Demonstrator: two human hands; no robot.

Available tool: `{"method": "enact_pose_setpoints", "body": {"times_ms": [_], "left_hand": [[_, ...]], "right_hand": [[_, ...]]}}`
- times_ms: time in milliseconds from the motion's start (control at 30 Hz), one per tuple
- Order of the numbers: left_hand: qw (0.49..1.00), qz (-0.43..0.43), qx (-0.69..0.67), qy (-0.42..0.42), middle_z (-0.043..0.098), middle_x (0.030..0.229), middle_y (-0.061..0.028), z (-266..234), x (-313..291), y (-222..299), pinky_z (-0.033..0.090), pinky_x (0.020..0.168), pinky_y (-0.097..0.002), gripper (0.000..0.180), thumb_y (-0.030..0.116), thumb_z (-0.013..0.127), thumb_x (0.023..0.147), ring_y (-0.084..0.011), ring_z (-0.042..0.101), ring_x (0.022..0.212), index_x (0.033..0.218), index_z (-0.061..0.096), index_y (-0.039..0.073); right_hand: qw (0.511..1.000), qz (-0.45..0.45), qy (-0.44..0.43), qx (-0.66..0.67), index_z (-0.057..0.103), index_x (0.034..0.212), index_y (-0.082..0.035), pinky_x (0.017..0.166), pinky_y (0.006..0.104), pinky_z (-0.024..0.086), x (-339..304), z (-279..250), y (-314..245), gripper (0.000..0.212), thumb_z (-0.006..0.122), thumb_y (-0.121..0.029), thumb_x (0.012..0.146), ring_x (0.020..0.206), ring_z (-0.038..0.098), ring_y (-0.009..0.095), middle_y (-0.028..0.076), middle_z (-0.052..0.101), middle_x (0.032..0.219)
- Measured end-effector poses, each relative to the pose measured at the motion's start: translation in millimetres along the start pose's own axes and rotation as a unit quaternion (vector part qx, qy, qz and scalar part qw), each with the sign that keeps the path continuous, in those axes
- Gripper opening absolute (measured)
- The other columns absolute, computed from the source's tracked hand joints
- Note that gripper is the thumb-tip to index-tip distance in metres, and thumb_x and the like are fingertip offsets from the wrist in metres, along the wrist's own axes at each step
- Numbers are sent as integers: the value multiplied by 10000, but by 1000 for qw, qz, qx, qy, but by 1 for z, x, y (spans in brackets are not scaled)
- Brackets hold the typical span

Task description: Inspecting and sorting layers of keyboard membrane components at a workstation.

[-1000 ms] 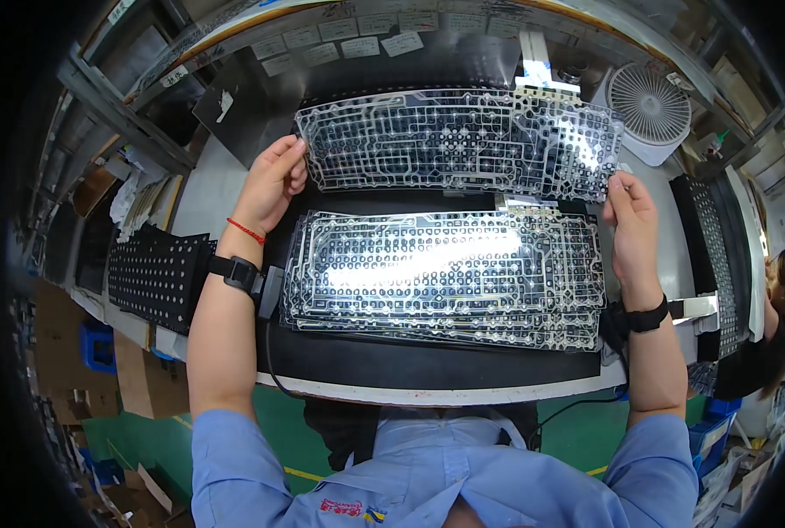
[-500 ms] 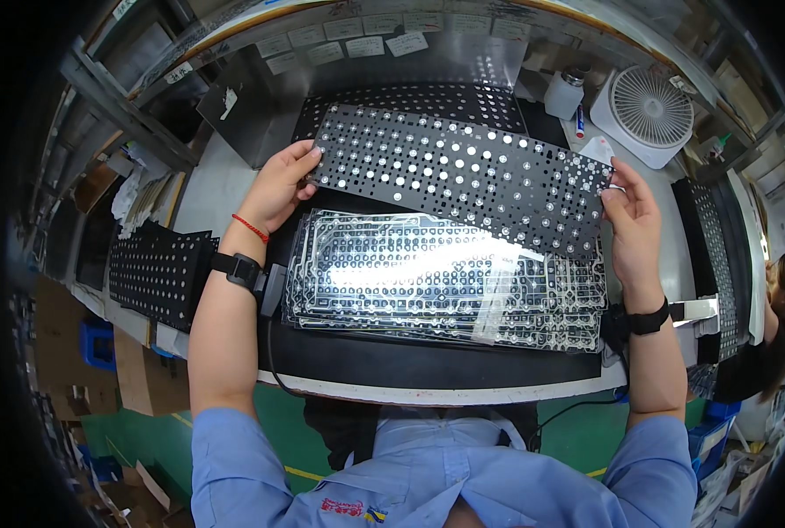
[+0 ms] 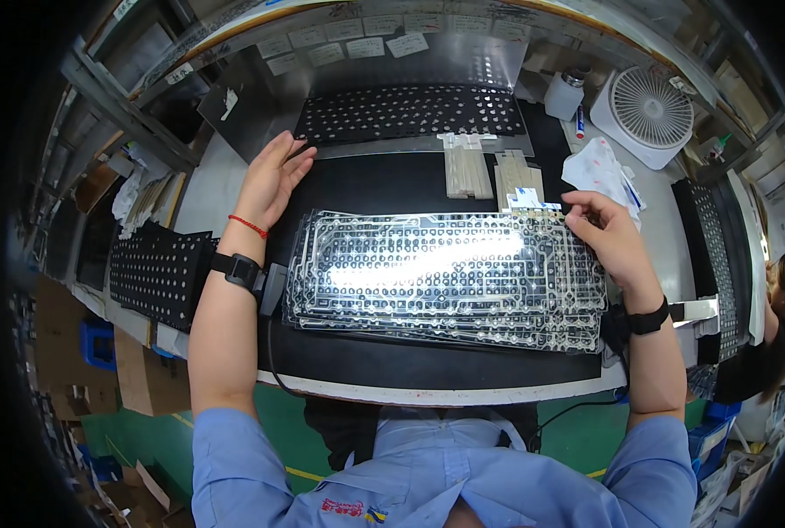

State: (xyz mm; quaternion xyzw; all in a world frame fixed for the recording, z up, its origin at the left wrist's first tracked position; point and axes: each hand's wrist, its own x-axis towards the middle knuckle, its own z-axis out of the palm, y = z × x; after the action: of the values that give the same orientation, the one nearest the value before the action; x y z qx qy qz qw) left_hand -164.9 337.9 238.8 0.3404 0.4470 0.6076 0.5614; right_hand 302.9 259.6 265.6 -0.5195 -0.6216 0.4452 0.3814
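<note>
A pile of clear keyboard membrane sheets [image 3: 410, 304] with printed circuit traces lies before me, glare across its top. Two bundles of pale ribbon tails, a left bundle [image 3: 468, 172] and a right bundle [image 3: 517, 169], stick out beyond its far edge. My left hand [image 3: 278, 176] is raised beyond the pile's far left corner, fingers apart and holding nothing. Close to the far right corner is my right hand [image 3: 611, 231], its fingers loosely bent and apart from the thumb, with nothing visible between them. Farther back, a black perforated sheet with metallic dots [image 3: 410, 114] rests against a metal plate.
More black dotted sheets [image 3: 159, 277] lie at left, and others [image 3: 714, 264] at right. A white fan [image 3: 652, 110], a bottle [image 3: 565, 94], a marker [image 3: 579, 121] and a crumpled white cloth [image 3: 602, 172] stand or lie at the back right. Another person [image 3: 775, 308] is at the right.
The black perforated sheet that both hands held up has left them. Both hands are now empty; the right has shifted down and left. The ribbon tails behind the pile have come into view.
</note>
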Motion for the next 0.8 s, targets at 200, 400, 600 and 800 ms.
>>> {"method": "enact_pose_setpoints", "body": {"times_ms": [200,400,600,800], "left_hand": [[999,7,-17,-45,513,1261,-164,-2,4,-2,496,934,-297,390,198,494,996,-263,555,1159,1304,441,-35],[993,5,-103,-65,415,1359,-147,3,14,-1,481,956,-316,393,208,470,1002,-307,482,1253,1294,436,-54],[987,-27,-109,-117,406,1343,-118,4,10,-3,466,974,-349,374,241,492,999,-316,474,1263,1275,445,-7],[993,38,108,14,453,1356,-141,9,3,-2,488,917,-321,403,246,521,988,-246,545,1157,1303,466,1]], "right_hand": [[1000,10,-3,-4,658,1103,-8,761,199,401,-4,2,-7,233,641,-45,874,806,499,51,-48,557,845],[1000,-15,5,-12,657,1104,-10,770,201,400,-2,3,-6,232,638,-47,875,810,500,53,-49,555,839],[999,-28,14,-19,660,1098,-23,764,199,397,0,2,-3,229,639,-47,871,812,502,52,-45,557,842],[995,-81,50,-8,654,1104,-20,755,201,400,0,-1,1,235,639,-47,871,808,501,53,-36,568,869]]}}
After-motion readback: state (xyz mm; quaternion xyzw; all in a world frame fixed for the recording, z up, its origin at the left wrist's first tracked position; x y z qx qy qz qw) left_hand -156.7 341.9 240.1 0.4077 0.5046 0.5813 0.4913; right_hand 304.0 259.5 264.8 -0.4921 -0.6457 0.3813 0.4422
